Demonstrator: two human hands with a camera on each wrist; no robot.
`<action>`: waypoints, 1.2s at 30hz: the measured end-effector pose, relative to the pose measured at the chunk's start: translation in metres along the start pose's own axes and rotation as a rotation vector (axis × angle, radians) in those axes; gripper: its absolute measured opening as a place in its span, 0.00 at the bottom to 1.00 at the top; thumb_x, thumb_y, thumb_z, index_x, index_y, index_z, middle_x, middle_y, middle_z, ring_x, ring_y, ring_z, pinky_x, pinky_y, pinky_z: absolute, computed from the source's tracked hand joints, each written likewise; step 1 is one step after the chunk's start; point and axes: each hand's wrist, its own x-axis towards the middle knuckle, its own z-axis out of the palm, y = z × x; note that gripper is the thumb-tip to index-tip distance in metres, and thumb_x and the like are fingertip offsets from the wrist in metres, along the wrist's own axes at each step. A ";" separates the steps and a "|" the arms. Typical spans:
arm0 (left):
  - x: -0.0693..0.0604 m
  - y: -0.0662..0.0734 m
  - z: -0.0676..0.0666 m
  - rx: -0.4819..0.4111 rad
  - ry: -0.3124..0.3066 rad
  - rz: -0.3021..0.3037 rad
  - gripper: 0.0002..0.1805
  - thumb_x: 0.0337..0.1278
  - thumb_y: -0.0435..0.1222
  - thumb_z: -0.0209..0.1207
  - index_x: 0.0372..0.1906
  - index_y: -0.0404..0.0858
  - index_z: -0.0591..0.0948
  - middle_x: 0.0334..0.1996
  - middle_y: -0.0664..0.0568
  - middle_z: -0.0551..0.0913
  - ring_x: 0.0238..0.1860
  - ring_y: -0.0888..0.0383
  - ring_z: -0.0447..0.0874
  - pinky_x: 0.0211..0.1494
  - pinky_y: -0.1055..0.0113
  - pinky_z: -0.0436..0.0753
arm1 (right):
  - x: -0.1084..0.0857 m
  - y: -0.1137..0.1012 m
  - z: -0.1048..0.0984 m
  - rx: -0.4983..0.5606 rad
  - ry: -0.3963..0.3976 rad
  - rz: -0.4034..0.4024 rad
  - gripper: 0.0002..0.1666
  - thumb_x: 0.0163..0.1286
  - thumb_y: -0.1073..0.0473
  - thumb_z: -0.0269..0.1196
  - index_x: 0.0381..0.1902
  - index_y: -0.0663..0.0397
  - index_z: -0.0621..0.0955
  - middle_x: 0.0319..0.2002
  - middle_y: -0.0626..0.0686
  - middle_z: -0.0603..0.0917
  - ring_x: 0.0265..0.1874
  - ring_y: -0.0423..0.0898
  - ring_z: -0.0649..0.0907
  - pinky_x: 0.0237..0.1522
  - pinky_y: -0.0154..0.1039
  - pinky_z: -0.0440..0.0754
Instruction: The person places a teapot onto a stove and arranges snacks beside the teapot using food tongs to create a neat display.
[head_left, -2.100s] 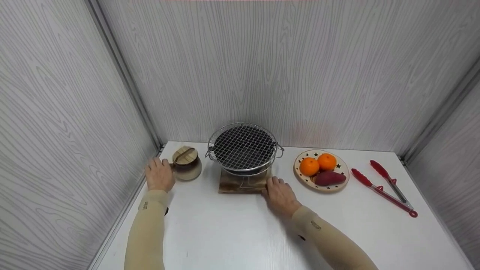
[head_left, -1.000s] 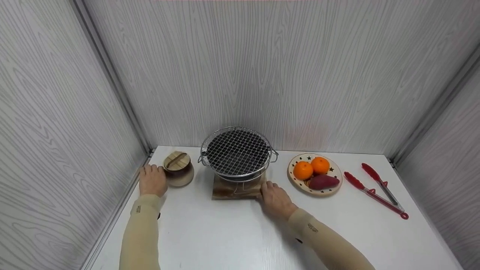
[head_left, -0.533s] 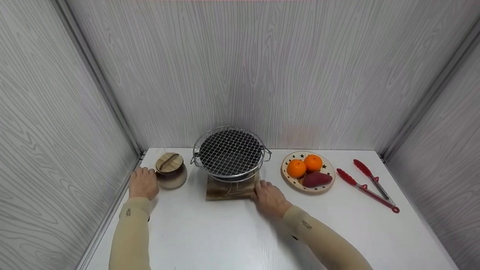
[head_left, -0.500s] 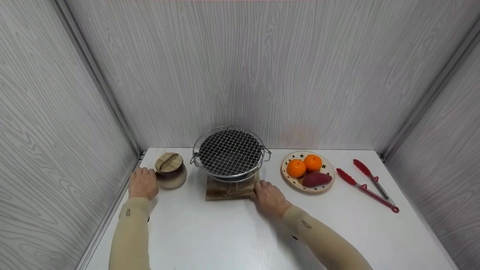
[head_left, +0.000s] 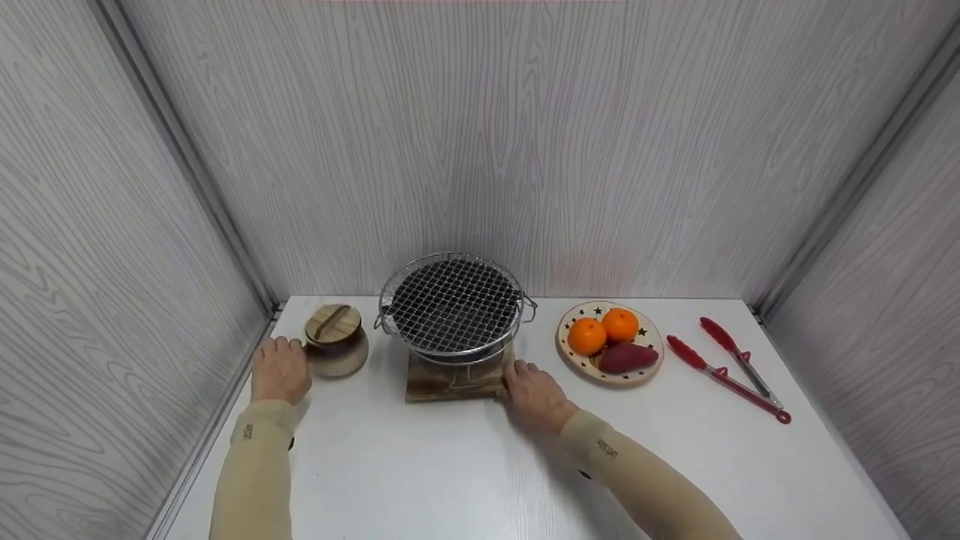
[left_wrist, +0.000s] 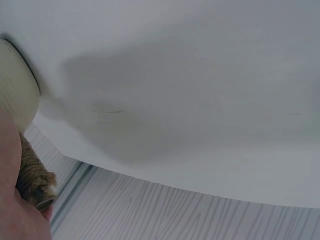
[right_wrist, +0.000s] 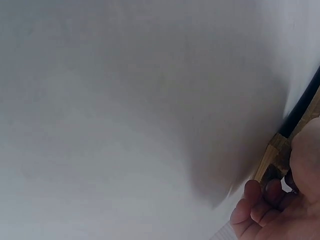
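Left hand (head_left: pixel 280 369) grips the pot (head_left: pixel 337 357) handle (left_wrist: pixel 33 172); right hand (head_left: pixel 536 397) pinches the base (head_left: pixel 435 388) at five o'clock; grill (head_left: pixel 454 306) bare, tongs (head_left: pixel 731 379) untouched.

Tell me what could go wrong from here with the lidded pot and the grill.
The left hand grips the handle of the pot; tilting it might slide the wooden lid off. The right hand holds the wooden base near its corner; a jerk might unsettle the wire rack above.

Head cam above, facing fwd & down, wrist cams v. close, shared tabletop (head_left: pixel 420 472)
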 end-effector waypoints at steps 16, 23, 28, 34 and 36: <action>0.006 -0.004 -0.028 -0.054 0.044 -0.068 0.14 0.77 0.30 0.49 0.46 0.17 0.76 0.43 0.20 0.80 0.49 0.23 0.79 0.52 0.31 0.81 | -0.001 -0.002 0.004 -0.125 0.027 -0.002 0.29 0.90 0.42 0.55 0.70 0.60 0.75 0.51 0.62 0.84 0.49 0.58 0.84 0.56 0.55 0.88; 0.007 -0.011 -0.055 -0.072 0.093 -0.086 0.12 0.72 0.28 0.51 0.43 0.18 0.75 0.42 0.20 0.79 0.47 0.22 0.78 0.51 0.29 0.79 | -0.001 -0.004 0.004 -0.137 0.042 -0.003 0.25 0.91 0.42 0.54 0.64 0.58 0.75 0.50 0.60 0.84 0.49 0.58 0.84 0.56 0.54 0.87; 0.011 -0.016 -0.075 -0.069 0.113 -0.082 0.11 0.68 0.28 0.56 0.42 0.18 0.75 0.41 0.19 0.79 0.47 0.22 0.77 0.51 0.28 0.78 | -0.001 -0.004 0.004 -0.111 0.046 -0.002 0.24 0.91 0.43 0.54 0.64 0.58 0.75 0.51 0.61 0.84 0.50 0.58 0.84 0.57 0.55 0.87; 0.016 -0.011 -0.090 -0.040 0.133 -0.063 0.10 0.71 0.29 0.56 0.38 0.21 0.74 0.39 0.21 0.79 0.46 0.24 0.77 0.49 0.30 0.79 | -0.002 -0.002 0.009 -0.089 0.035 0.011 0.23 0.91 0.43 0.54 0.62 0.57 0.75 0.53 0.61 0.82 0.52 0.59 0.82 0.60 0.56 0.84; 0.017 -0.009 -0.095 -0.033 0.131 -0.057 0.10 0.70 0.28 0.56 0.38 0.21 0.74 0.38 0.22 0.78 0.46 0.24 0.77 0.50 0.30 0.79 | -0.003 -0.003 0.010 -0.081 0.030 0.014 0.23 0.91 0.43 0.54 0.62 0.58 0.75 0.54 0.61 0.82 0.53 0.59 0.81 0.62 0.57 0.83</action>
